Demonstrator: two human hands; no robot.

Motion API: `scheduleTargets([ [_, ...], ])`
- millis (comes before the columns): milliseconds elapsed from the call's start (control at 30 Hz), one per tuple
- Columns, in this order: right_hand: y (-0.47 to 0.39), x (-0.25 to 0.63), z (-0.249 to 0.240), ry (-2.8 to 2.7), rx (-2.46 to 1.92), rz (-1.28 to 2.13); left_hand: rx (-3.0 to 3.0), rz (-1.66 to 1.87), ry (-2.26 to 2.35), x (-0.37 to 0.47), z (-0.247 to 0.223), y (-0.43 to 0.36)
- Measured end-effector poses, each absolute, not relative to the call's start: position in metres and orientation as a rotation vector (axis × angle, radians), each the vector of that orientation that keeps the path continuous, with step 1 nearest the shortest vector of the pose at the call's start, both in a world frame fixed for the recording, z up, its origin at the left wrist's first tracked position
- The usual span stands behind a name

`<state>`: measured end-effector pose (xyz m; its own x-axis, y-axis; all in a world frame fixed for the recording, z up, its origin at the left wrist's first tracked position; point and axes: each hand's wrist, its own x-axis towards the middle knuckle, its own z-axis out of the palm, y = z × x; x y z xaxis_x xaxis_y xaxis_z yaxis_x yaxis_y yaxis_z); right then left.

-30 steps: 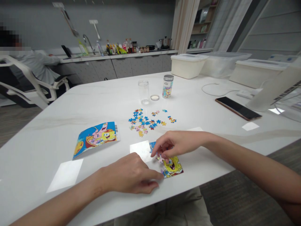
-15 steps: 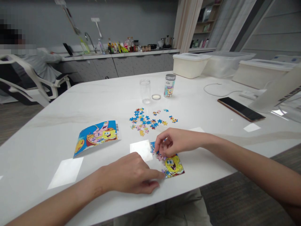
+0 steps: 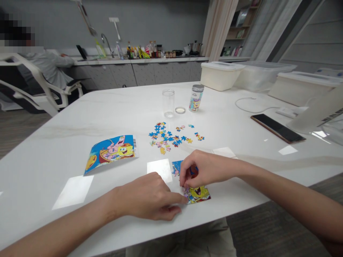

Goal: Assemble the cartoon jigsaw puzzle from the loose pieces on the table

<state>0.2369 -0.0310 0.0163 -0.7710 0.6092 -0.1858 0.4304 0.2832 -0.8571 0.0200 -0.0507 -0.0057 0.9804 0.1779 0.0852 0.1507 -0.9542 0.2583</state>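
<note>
I see two bare hands, the left hand [image 3: 151,198] and the right hand [image 3: 199,169], with slim fingers. The left forearm [image 3: 80,225] and right forearm [image 3: 281,187] are slender and bare as far as my view reaches. By the left wrist I pick out a faint mark [image 3: 111,215], too small to identify. Lower down I get pale greyish-beige cloth [image 3: 206,241], softly creased, probably trousers.

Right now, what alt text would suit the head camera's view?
A bare left hand and right hand work at a partly assembled, colourful cartoon jigsaw on a white table. Loose blue, pink and yellow jigsaw pieces lie beyond, a curved cartoon print to their left, a clear cylindrical jar behind.
</note>
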Motion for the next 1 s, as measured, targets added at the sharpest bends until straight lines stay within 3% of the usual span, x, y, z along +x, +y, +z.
scheduleTargets([
  [1000,-0.0332,0.2356,0.0161,-2.592,-0.896,1.198,2.886,0.182,0.269,0.0208,-0.0024,-0.0522],
])
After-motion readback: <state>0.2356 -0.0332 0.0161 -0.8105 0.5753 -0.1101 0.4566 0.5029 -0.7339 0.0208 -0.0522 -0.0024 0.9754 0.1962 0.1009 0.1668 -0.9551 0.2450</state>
